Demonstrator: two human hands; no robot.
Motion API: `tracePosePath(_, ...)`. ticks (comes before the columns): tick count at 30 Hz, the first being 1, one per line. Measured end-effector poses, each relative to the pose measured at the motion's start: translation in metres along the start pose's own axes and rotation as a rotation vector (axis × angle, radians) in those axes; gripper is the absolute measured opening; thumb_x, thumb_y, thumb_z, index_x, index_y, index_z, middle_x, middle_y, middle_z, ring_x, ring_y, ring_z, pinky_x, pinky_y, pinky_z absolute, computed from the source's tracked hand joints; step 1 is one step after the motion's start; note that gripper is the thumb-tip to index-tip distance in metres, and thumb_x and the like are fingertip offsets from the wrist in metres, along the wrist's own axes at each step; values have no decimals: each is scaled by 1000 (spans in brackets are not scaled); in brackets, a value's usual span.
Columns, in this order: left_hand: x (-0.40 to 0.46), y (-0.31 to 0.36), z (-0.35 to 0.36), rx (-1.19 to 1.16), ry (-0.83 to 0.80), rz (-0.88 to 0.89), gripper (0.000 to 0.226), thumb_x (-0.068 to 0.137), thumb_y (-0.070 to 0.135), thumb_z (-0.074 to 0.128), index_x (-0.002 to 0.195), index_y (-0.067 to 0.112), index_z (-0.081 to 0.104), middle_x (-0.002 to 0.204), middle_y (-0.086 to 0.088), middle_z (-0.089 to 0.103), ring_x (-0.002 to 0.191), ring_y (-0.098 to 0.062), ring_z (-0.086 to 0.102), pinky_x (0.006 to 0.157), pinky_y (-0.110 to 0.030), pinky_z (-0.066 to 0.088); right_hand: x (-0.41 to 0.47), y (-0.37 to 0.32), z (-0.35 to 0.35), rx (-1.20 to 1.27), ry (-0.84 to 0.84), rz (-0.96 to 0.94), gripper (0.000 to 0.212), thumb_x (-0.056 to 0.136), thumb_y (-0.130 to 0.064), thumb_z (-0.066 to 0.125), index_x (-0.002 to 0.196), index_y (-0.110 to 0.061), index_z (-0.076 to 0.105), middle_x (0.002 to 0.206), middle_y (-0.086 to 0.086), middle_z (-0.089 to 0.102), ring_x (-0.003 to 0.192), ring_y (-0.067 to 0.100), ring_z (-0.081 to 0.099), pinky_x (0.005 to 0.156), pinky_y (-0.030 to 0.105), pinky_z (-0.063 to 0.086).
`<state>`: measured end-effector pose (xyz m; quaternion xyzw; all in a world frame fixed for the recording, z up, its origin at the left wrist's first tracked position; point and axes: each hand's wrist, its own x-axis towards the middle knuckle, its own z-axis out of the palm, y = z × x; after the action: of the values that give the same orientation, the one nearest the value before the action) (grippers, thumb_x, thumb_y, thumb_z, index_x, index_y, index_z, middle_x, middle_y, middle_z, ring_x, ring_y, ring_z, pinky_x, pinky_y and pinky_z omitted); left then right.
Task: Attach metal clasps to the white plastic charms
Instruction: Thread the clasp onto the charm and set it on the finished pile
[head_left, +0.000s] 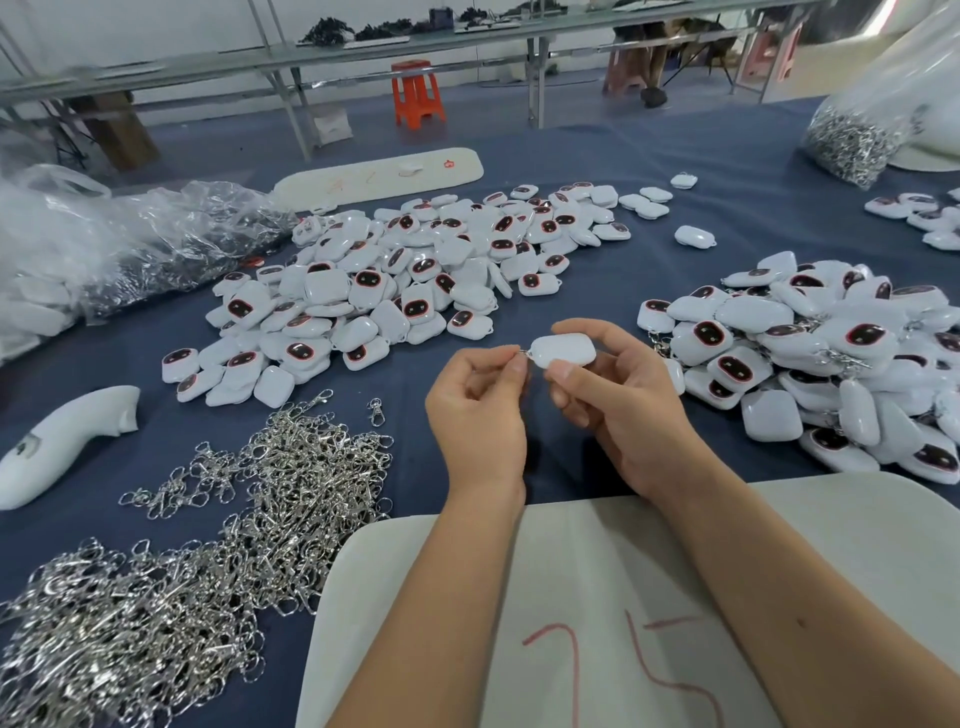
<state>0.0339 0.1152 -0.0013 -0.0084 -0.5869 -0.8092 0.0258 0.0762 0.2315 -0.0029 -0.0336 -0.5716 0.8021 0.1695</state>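
Now the right hand (613, 395) is pinching a charm (563, 351) while the left hand (480, 410), fingers curled, is pinching a clasp (525, 354) at its nine o'clock edge.

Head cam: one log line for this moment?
step: clasp attach | right hand: holds white charm | left hand: pinches metal clasp at charm's loop | clasp pile: left

Bare cloth (597, 291) between charm heaps (395, 270) (831, 353); clasps (218, 530) left.

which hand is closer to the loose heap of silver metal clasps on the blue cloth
Left. The left hand hovers just right of the heap of silver metal clasps; the right hand is farther right, gripping a white plastic charm.
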Motion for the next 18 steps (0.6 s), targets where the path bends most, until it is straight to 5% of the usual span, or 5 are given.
tracePosePath(4,8,2,-12,545,-113,390,20,88,-1,70,79,17,70,77,7,71,73,-14,65,70,-27,52,0,1,-2,-12,2,-5,30,90,0,72,118,-7,65,71,10,61,58,15,55,50,20,41)
tracePosePath(9,6,5,-14,955,-197,582,16,89,-3,60,85,9,70,79,-6,65,75,-28,57,70,-47,48,0,5,-1,-127,-22,-38,26,94,4,70,117,-6,63,73,10,63,57,16,55,51,24,43)
tracePosePath(13,2,5,-9,539,-101,291,12,91,2,70,93,12,75,81,3,73,74,-6,65,71,-20,51,1,3,-3,-8,-10,-14,33,94,-2,70,125,-6,63,72,8,63,58,13,54,53,21,44)
tracePosePath(16,0,2,-1,56,-113,-172,10,96,3,66,101,4,75,81,-7,72,73,-13,62,66,-20,51,2,1,-3,129,-52,1,37,92,-1,67,128,-5,61,82,10,67,66,15,57,56,21,45)
tracePosePath(18,0,2,1,-138,-166,-320,12,99,4,62,103,0,73,82,-12,69,72,-17,59,65,-20,51,3,1,-3,182,-68,-1,40,89,-2,67,129,-5,61,86,11,68,69,15,59,57,21,47)
